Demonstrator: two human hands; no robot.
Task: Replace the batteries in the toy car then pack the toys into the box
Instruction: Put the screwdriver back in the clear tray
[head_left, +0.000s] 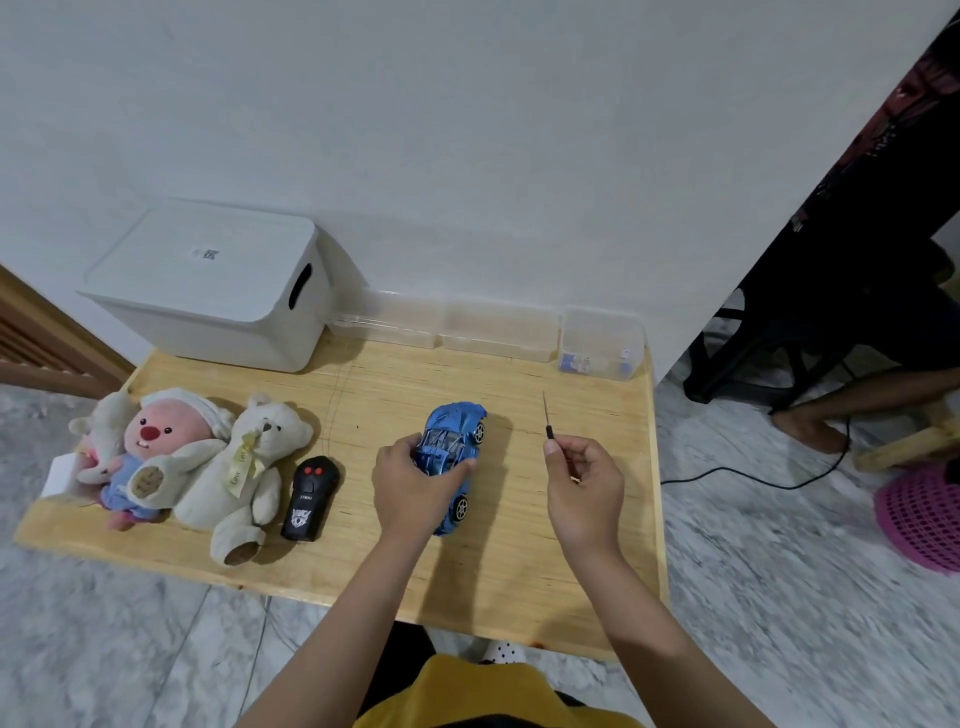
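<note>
A blue toy car (453, 457) sits mid-table on its wheels, long axis running near to far; which end is the nose cannot be told. The left hand (410, 480) grips its roof and flanks, seemingly the surest hold on a light, rigid, glossy plastic shell. The right hand (584, 480) pinches a thin screwdriver (546, 421), tip pointing away, just right of the car on the wooden table (519, 561).

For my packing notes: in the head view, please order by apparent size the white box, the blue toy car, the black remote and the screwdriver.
1. white box
2. blue toy car
3. black remote, close to the car in size
4. screwdriver, partly hidden in the right hand
</note>
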